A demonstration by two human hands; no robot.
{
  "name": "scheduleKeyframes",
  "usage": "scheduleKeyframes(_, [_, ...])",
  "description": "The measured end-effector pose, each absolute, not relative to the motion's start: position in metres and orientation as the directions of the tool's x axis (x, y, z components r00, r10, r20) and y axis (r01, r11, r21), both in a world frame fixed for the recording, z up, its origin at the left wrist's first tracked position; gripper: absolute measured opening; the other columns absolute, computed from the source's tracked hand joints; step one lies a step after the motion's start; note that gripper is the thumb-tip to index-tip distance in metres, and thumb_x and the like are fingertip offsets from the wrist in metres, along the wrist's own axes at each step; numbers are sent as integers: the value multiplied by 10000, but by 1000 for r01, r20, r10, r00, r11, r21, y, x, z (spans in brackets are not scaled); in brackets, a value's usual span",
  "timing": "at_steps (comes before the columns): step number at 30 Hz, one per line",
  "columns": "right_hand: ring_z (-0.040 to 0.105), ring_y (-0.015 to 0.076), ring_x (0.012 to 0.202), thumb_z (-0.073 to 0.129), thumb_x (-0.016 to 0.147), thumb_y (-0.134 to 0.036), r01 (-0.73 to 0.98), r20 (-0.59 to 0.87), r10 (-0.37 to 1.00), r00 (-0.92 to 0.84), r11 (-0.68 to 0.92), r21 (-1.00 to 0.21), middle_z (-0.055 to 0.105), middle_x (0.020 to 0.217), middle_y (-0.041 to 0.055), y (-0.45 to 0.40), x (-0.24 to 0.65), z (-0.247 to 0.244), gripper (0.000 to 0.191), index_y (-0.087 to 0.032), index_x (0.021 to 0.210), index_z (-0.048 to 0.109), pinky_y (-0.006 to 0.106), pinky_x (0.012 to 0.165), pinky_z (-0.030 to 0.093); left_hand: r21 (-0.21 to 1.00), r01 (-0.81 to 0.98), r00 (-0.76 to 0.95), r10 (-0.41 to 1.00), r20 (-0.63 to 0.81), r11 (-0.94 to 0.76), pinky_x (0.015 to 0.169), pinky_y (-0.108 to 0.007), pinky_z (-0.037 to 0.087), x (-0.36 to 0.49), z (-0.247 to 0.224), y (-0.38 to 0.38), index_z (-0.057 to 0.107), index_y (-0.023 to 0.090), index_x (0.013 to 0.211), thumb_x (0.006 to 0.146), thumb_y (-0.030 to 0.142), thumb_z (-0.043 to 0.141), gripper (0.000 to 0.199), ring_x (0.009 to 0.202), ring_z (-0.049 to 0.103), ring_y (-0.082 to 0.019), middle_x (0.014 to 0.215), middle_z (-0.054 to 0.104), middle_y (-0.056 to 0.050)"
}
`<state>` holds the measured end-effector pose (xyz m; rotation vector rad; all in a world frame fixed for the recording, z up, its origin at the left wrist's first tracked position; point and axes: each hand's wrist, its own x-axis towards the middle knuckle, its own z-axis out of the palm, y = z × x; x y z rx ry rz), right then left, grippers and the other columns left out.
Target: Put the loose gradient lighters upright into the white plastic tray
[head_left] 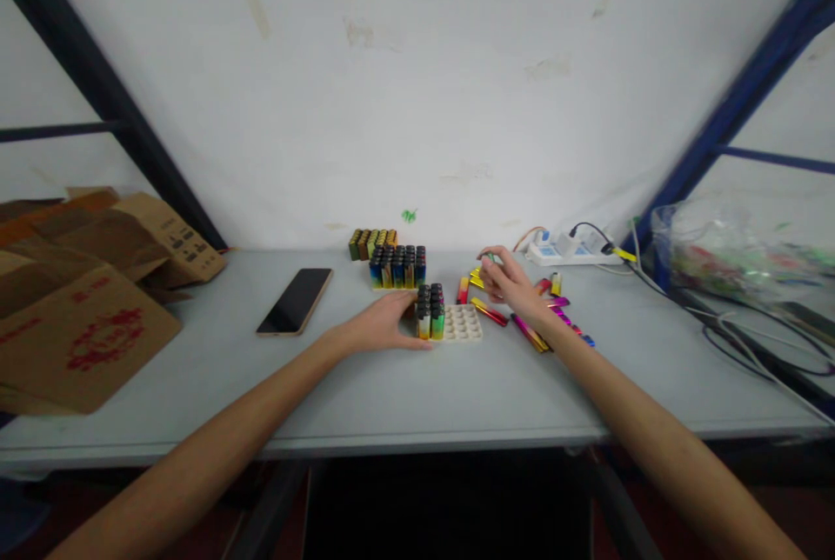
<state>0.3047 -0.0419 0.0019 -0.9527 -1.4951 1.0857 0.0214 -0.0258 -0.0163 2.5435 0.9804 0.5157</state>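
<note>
My left hand [386,322] grips the left side of a white tray [464,323] with round holes, its thumb along the front edge. Two columns of upright lighters [430,313] with black tops fill the tray's left part, while holes show at its right. Above the loose lighters [489,312] on the right, my right hand [506,278] is closed with the fingertips pinched together. A small dark-green end of what looks like a lighter [489,256] peeks out there; the fingers hide most of it. The loose lighters are red, yellow, pink and purple, lying in several directions.
Behind the tray stand a block of blue-and-gold lighters [397,267] and a green-and-gold block [372,243]. A phone [296,302] lies to the left, near cardboard boxes [84,308]. At the right are a power strip [562,249], cables and a plastic bag [737,247].
</note>
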Motion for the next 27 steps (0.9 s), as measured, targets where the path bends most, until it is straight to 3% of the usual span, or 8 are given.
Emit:
scheduleKeyframes(5, [344,117,548,514,931,-722,322,374,925,-71,377,-869,374,616,-50,-42,304,-1,538,-229,725,449,264,496,285,441,563,694,690,206,-698,914,-429,542,22,-15,-27,647,166,1113,672,699,817,712,1050,680,-352,1154,717,-145])
scheduleKeyframes(10, [365,133,582,490,947,-624,537,409,912,-27,358,-764,354,579,-39,-40,300,-6,517,-229,627,394,286,559,270,448,548,697,682,221,-706,917,-429,538,21,-15,-27,640,166,1141,678,690,818,720,1055,679,-348,1157,718,-141])
scheduleKeyframes(16, [407,146,596,436,929,-478,590,389,919,-68,352,-727,422,600,-29,-41,295,-7,379,-225,647,434,286,582,281,432,558,704,680,206,-709,909,-417,538,21,-16,-26,636,176,1069,686,708,804,677,1023,685,-335,1125,720,-132])
scheduleKeyframes(22, [413,145,604,452,966,-543,594,402,914,-49,350,-724,430,601,-34,-39,296,-10,448,-224,651,441,281,581,294,444,553,700,682,211,-705,917,-423,536,21,-16,-27,636,168,1106,679,705,810,708,1037,680,-343,1143,715,-137])
scheduleKeyframes(27, [550,165,719,422,1022,-604,468,401,893,-201,448,-762,580,753,-11,-35,296,-14,451,-204,967,623,280,689,434,441,570,691,695,199,-693,908,-431,539,21,-17,-27,642,162,1093,668,733,799,729,1026,678,-349,1130,715,-140])
